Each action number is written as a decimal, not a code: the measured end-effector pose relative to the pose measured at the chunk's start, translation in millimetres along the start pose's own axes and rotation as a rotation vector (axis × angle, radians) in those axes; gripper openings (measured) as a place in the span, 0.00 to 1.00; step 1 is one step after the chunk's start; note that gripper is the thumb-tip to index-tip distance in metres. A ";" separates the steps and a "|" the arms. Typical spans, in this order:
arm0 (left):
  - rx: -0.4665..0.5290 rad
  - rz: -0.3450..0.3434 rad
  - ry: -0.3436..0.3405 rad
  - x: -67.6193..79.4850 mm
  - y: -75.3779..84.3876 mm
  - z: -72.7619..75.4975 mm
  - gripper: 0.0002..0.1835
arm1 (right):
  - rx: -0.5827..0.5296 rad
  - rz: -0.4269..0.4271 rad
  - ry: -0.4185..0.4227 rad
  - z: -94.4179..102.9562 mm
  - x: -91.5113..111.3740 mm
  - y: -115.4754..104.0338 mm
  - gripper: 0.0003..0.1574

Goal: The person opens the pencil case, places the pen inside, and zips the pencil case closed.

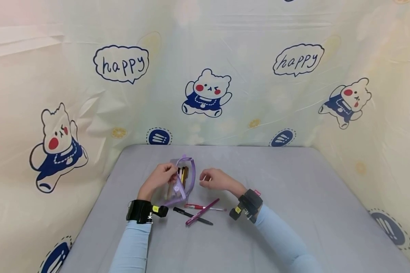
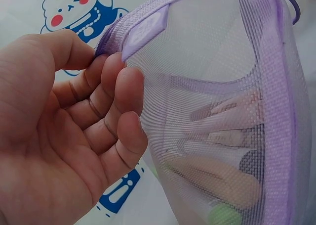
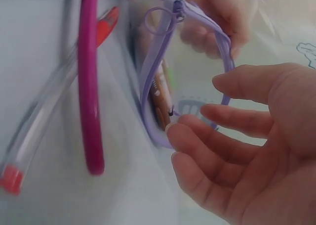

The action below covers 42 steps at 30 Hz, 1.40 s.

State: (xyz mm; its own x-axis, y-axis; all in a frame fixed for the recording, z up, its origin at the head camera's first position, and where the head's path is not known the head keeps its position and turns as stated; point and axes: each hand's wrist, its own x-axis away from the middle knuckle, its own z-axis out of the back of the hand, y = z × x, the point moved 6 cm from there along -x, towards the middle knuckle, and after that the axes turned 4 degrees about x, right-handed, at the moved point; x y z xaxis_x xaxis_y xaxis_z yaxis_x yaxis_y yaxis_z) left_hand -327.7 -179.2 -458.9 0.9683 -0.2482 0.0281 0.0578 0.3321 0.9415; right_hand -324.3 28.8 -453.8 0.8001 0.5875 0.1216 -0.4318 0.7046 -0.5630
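Observation:
My left hand (image 1: 160, 177) pinches the zippered edge of a see-through mesh pencil case (image 2: 279, 111) with purple trim, between thumb and forefinger. The case's mouth gapes toward the right, and several pens (image 1: 185, 175) lie inside, a brown one (image 3: 161, 99) among them. To the right of the mouth is my right hand (image 1: 216, 179), its fingers loosely bent with nothing between them. In front of the case lie a magenta pen (image 3: 89, 86), a clear pen with a red cap (image 1: 195, 206) and a black pen (image 1: 205, 220); the magenta one crosses over the other two.
A grey cloth covers the table (image 1: 280, 227). Behind and beside it hangs a pale curtain (image 1: 249, 34) printed with bears and lettering. A wrist camera on a black strap sits on each forearm, the left one (image 1: 140, 211) close to the case's near end.

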 end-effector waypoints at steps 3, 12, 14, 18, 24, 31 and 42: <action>-0.004 0.007 0.001 2.7 6.3 -0.2 0.15 | 0.042 0.026 0.014 1.6 2.7 0.4 0.12; 0.009 0.009 0.011 -7.1 -12.5 0.4 0.15 | 0.179 0.156 -0.030 0.6 11.7 -7.4 0.15; 0.007 0.014 0.010 -6.4 -12.5 -0.3 0.15 | 0.199 0.176 -0.058 -2.4 15.5 -9.3 0.14; 0.010 0.018 0.008 -5.2 -11.9 -1.3 0.15 | 0.224 0.214 -0.096 -8.6 22.5 -13.6 0.14; 0.007 0.001 0.002 -5.8 -11.8 -0.8 0.15 | 0.271 0.262 -0.113 -13.9 31.5 -20.8 0.14; 0.015 -0.009 0.005 -5.9 -10.9 0.2 0.15 | 0.300 0.310 -0.147 -23.7 40.3 -25.2 0.14; 0.010 -0.001 0.010 -5.6 -12.0 -0.5 0.14 | 0.419 0.350 -0.137 -39.7 48.6 -28.8 0.13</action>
State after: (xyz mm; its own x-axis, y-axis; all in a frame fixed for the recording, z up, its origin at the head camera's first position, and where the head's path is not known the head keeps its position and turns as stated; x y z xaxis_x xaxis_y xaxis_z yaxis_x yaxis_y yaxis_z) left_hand -333.7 -181.4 -470.5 0.9708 -0.2389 0.0239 0.0561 0.3223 0.9450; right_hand -256.4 21.2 -464.0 0.5299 0.8413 0.1070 -0.8128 0.5398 -0.2190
